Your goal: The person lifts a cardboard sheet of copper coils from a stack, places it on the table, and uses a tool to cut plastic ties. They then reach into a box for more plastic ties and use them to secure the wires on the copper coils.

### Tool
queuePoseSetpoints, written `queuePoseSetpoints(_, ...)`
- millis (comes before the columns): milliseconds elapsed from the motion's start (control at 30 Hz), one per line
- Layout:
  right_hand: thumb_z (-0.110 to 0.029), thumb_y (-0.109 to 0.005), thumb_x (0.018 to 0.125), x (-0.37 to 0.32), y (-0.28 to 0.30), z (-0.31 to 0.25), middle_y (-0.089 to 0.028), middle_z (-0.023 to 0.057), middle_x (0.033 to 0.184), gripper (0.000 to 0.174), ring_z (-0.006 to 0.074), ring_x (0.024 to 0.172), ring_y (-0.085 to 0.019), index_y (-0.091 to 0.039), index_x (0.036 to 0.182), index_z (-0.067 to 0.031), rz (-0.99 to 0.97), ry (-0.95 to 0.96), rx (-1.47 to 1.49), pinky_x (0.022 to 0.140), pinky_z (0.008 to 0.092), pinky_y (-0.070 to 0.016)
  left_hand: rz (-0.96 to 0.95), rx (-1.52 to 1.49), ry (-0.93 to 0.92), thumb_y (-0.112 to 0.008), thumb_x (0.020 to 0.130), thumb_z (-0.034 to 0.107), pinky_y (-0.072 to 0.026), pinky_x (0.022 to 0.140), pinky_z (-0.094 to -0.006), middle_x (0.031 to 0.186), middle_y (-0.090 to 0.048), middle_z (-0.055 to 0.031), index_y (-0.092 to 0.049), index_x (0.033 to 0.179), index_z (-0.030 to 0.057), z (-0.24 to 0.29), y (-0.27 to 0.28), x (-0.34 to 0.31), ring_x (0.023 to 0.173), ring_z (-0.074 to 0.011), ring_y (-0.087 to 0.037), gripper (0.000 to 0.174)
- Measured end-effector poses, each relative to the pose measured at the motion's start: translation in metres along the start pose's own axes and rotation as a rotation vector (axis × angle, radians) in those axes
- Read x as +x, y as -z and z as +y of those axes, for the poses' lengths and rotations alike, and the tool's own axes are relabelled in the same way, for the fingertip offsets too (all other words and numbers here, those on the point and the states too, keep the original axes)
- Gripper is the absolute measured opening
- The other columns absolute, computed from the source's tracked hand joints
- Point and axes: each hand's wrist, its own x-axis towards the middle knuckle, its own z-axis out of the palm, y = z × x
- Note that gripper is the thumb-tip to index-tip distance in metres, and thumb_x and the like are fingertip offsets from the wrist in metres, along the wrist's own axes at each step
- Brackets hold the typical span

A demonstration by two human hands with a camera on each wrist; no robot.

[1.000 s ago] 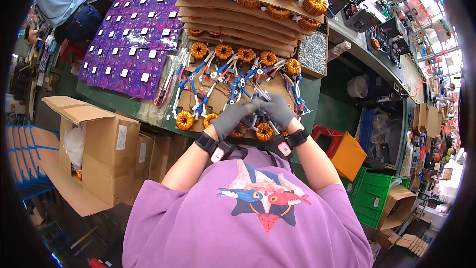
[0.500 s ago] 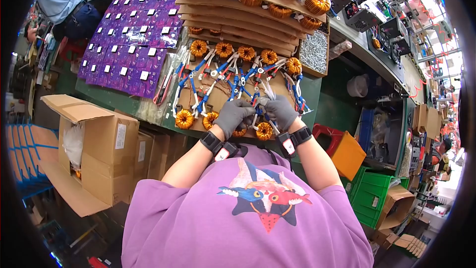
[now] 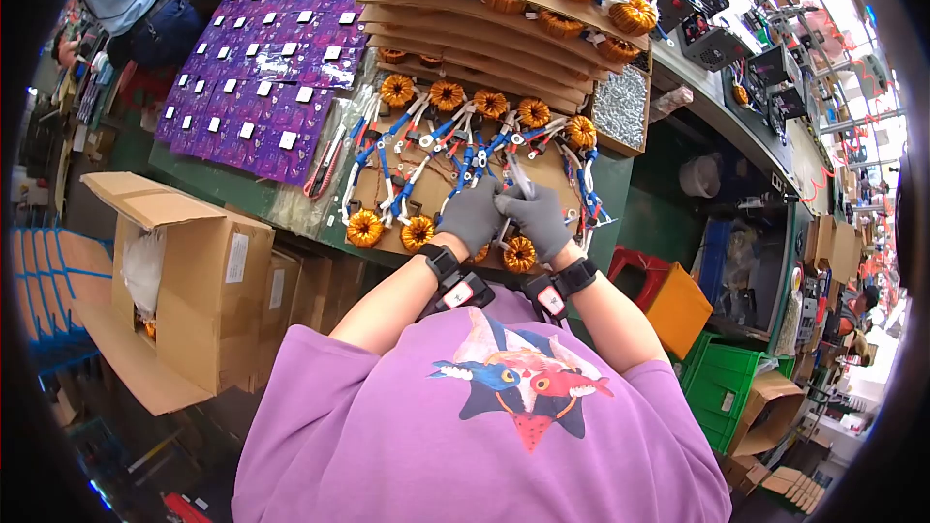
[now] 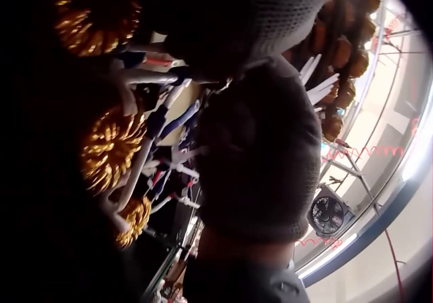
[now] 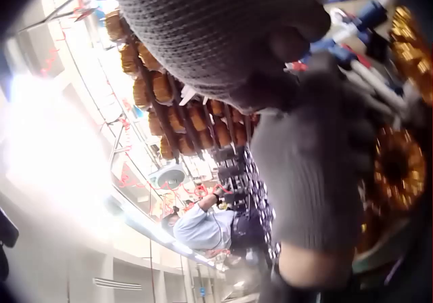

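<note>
The gray-gloved right hand (image 3: pixel 540 223) is holding thin white strips (image 3: pixel 520 177) at its 11 o'clock. At 9, the gray-gloved left hand (image 3: pixel 472 216) is touching it, grip unclear. A round gold wire coil (image 3: pixel 519 253) is lying at 7.

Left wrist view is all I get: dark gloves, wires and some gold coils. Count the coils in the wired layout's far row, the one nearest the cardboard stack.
Observer: Five coils, side by side, just below the cardboard stack in the head view.

Operator: Tell me what lies left of the layout.

Observer: Purple sheets dotted with white squares, on the green table.

Operator: Now the right side of that stack.

Observer: A shallow tray filled with small silvery pieces; too small for me to identify.
</note>
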Motion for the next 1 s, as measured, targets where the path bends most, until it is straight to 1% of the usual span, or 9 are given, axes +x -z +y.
queuePoseSetpoints(100, -0.015, -0.068, 0.081, 0.008, 0.01, -0.006, -0.059, -0.0007, 0.074, 0.016, 0.007, 0.067, -0.052, -0.063, 0.08, 0.0002, -0.015, -0.034, 0.035, 0.059, 0.0235, -0.0415, -0.076, -0.167, -0.068, -0.067, 0.078, 0.033, -0.0495, 0.076, -0.0411, 0.089, -0.066, -0.0187, -0.056, 0.115, 0.0046, -0.015, 0.003, 0.009, 0.084, -0.0336, -0.064, 0.048)
queuePoseSetpoints(133, -0.029, -0.065, 0.085, -0.004, 0.01, -0.037, -0.047, -0.0062, 0.063, 0.023, 0.0035, 0.051, -0.043, -0.063, 0.087, -0.0056, 0.007, -0.102, -0.046, 0.045, 0.0197, -0.0315, -0.192, -0.342, 0.055, -0.066, 0.078, 0.03, -0.0517, 0.068, -0.0389, 0.088, -0.067, -0.0167, -0.056, 0.117, 0.0042, 0.001, 0.033, 0.001, 0.076, -0.0283, -0.066, 0.048)
queuePoseSetpoints(267, -0.037, -0.053, 0.092, -0.01, 0.033, -0.058, -0.033, -0.0085, 0.059, 0.026, 0.0021, 0.045, -0.027, -0.05, 0.092, -0.0114, -0.115, -0.206, 0.124, 0.039, 0.0194, -0.0192, -0.139, -0.638, 0.29, -0.062, 0.081, 0.024, -0.0532, 0.059, -0.0342, 0.086, -0.067, -0.0154, -0.055, 0.117, 0.0016, -0.021, 0.084, -0.015, 0.072, -0.0229, -0.067, 0.044)
queuePoseSetpoints(367, -0.033, -0.051, 0.093, -0.023, 0.023, -0.064, -0.032, -0.0085, 0.061, 0.022, 0.0019, 0.046, -0.025, -0.049, 0.092, -0.0112, -0.224, -0.199, 0.061, 0.04, 0.0197, -0.0175, 0.004, -0.646, 0.315, -0.056, 0.084, 0.017, -0.052, 0.05, -0.0312, 0.083, -0.066, -0.0141, -0.055, 0.116, -0.0009, -0.044, 0.078, -0.017, 0.062, -0.0201, -0.066, 0.037)
queuePoseSetpoints(567, -0.033, -0.053, 0.094, -0.019, 0.004, -0.023, -0.046, -0.0069, 0.07, 0.029, 0.0033, 0.059, -0.037, -0.063, 0.095, -0.0058, -0.275, -0.082, -0.26, 0.052, 0.02, -0.0303, -0.367, -0.43, 0.358, -0.053, 0.082, 0.006, -0.0514, 0.046, -0.0282, 0.078, -0.065, -0.013, -0.048, 0.126, -0.0018, -0.029, 0.066, -0.01, 0.055, -0.0174, -0.064, 0.045)
queuePoseSetpoints(633, -0.035, -0.052, 0.094, -0.017, -0.006, -0.016, -0.047, -0.0055, 0.071, 0.034, 0.0056, 0.062, -0.041, -0.064, 0.096, -0.0037, -0.299, 0.084, -0.204, 0.054, 0.0216, -0.0336, -0.274, -0.4, 0.391, -0.052, 0.08, 0.006, -0.0526, 0.057, -0.0353, 0.077, -0.066, -0.0173, -0.051, 0.123, 0.0001, -0.017, 0.07, -0.021, 0.059, -0.0263, -0.064, 0.044)
queuePoseSetpoints(700, -0.036, -0.052, 0.095, -0.017, -0.004, -0.018, -0.049, -0.004, 0.072, 0.036, 0.0069, 0.065, -0.043, -0.064, 0.098, -0.0023, -0.27, 0.086, -0.317, 0.057, 0.0227, -0.0368, 0.351, -0.085, -0.152, -0.055, 0.082, 0.009, -0.0514, 0.073, -0.0371, 0.09, -0.066, -0.0177, -0.054, 0.121, 0.0033, -0.029, 0.055, -0.032, 0.077, -0.0312, -0.065, 0.04)
queuePoseSetpoints(833, -0.033, -0.054, 0.094, -0.013, -0.001, -0.013, -0.048, -0.0039, 0.069, 0.032, 0.0061, 0.063, -0.042, -0.062, 0.099, -0.003, -0.195, 0.013, -0.253, 0.056, 0.0217, -0.036, 0.025, -0.192, 0.035, -0.05, 0.086, 0.013, -0.048, 0.082, -0.0428, 0.1, -0.065, -0.0176, -0.057, 0.113, 0.0041, -0.032, 0.05, -0.042, 0.093, -0.0345, -0.062, 0.029)
queuePoseSetpoints(1000, -0.029, -0.054, 0.093, -0.008, -0.005, -0.012, -0.05, -0.0004, 0.066, 0.029, 0.0064, 0.059, -0.046, -0.058, 0.102, -0.002, -0.274, -0.023, -0.202, 0.053, 0.0253, -0.0387, -0.263, 0.159, 0.226, -0.054, 0.083, 0.011, -0.0477, 0.079, -0.0465, 0.098, -0.062, -0.028, -0.026, 0.135, 0.0016, 0.0, 0.056, -0.027, 0.09, -0.0424, -0.061, 0.06)
